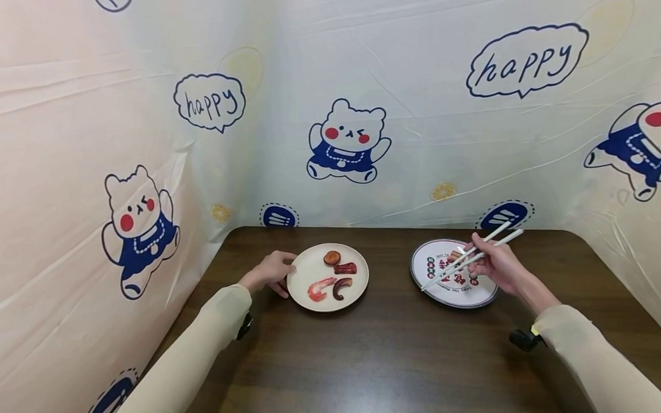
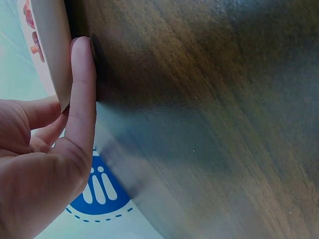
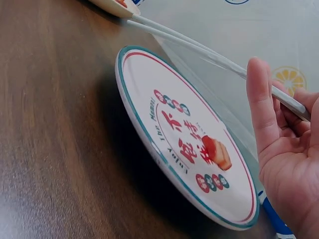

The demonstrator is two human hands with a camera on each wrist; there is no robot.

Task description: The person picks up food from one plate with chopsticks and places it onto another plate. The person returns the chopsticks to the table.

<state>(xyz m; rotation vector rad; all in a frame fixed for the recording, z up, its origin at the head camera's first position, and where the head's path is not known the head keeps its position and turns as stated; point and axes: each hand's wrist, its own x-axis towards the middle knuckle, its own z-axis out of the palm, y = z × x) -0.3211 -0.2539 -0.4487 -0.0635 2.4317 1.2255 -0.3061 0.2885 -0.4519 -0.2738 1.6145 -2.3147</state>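
My left hand point(image 1: 273, 270) grips the left rim of a cream plate point(image 1: 305, 260), thumb on top and fingers under the edge. On that plate lie a shrimp point(image 1: 320, 289), a curled tentacle piece point(image 1: 341, 287), a reddish meat strip point(image 1: 345, 268) and a round brown slice point(image 1: 332, 257). My right hand point(image 1: 498, 264) holds a pair of white chopsticks point(image 1: 459, 264) above a printed plate point(image 1: 424, 264), their tips pointing left. A small red-and-tan food piece point(image 3: 219, 153) lies on the printed plate, below the chopsticks and apart from them in the right wrist view.
Both plates stand on a dark wooden table point(image 1: 379, 366), side by side with a gap between them. A pale cloth with cartoon bears point(image 1: 346, 140) hangs behind the table and along its sides.
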